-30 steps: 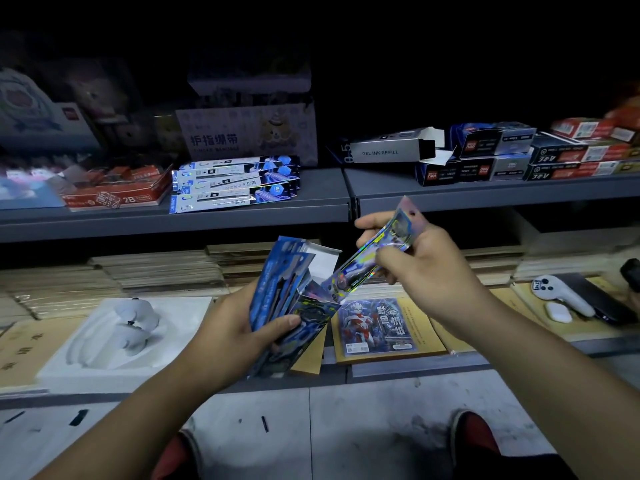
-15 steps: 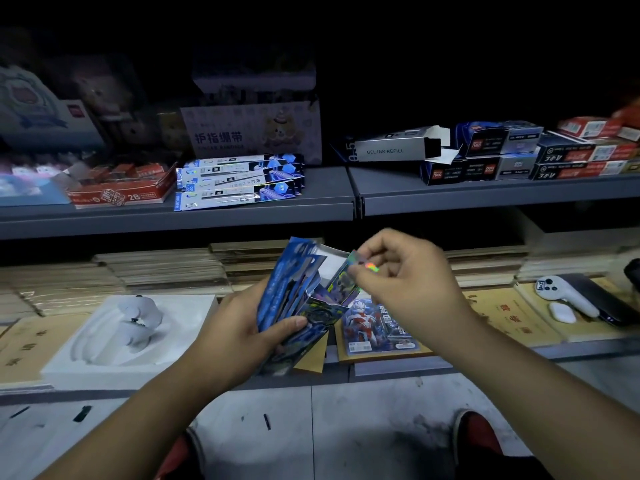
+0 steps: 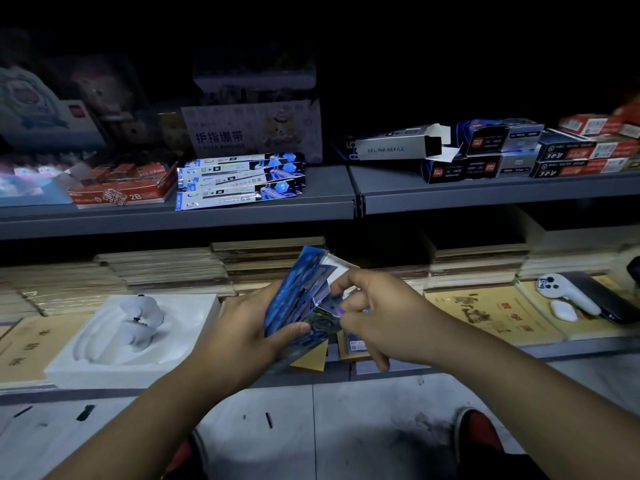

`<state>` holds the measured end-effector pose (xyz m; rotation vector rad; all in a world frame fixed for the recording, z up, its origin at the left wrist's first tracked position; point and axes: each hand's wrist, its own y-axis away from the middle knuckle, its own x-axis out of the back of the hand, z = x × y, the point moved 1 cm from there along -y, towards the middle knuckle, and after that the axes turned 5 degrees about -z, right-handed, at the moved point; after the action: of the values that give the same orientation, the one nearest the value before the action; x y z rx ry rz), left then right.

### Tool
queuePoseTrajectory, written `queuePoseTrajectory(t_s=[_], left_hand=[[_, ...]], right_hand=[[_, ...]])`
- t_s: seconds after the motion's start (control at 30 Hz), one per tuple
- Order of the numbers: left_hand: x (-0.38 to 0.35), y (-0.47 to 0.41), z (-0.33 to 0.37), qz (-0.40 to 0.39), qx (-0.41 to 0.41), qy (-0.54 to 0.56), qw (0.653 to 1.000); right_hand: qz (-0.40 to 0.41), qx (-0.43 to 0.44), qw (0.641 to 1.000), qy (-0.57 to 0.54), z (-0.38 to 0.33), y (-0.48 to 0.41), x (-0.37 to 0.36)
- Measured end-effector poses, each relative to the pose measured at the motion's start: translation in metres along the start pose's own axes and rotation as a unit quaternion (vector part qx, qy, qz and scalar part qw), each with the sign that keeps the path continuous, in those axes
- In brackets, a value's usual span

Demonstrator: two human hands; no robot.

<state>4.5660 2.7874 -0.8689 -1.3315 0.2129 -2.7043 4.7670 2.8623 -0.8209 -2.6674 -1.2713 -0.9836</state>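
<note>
Gripping a loose fan of blue foil packs (image 3: 294,289) above the lower shelf (image 3: 554,350) edge, fingers of the left hand (image 3: 242,330) curl round it. Right hand (image 3: 377,317) fingers pinch one shiny pack (image 3: 328,303) at its front. Risk: a tug jars the fan; slick packs slide to the floor (image 3: 346,427).

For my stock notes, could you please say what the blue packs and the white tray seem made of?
Blue packs: glossy foil or plastic film, judging by the iridescent glints. White tray: matte moulded foam or pulp, with soft rounded hollows; I cannot tell which.
</note>
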Motion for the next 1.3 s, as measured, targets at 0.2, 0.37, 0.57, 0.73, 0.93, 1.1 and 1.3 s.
queuePoseTrajectory(t_s=[0.2, 0.37, 0.57, 0.73, 0.93, 1.1, 1.3], left_hand=[[-0.002, 0.0, 0.0, -0.001, 0.003, 0.013, 1.0], [-0.001, 0.001, 0.0, 0.006, -0.003, 0.017, 1.0], [-0.004, 0.002, 0.004, 0.002, -0.03, -0.005, 1.0], [-0.004, 0.0, 0.003, -0.008, -0.042, -0.021, 0.999], [-0.004, -0.001, 0.004, 0.005, -0.04, 0.02, 0.999], [-0.006, 0.001, 0.01, -0.002, -0.047, 0.018, 0.999], [-0.004, 0.001, 0.008, 0.011, -0.051, 0.023, 0.998]], right_hand=[[-0.026, -0.006, 0.999, 0.028, 0.003, -0.002, -0.003], [-0.037, 0.005, 0.999, 0.027, 0.008, -0.009, -0.005], [-0.063, -0.004, 0.998, 0.012, 0.006, -0.009, -0.013], [0.022, 0.014, 1.0, -0.013, 0.004, -0.01, -0.013], [0.017, 0.026, 0.999, 0.007, 0.003, -0.007, -0.007], [-0.021, 0.017, 0.996, 0.09, 0.002, -0.007, -0.01], [-0.035, 0.03, 0.993, 0.109, -0.001, -0.005, -0.008]])
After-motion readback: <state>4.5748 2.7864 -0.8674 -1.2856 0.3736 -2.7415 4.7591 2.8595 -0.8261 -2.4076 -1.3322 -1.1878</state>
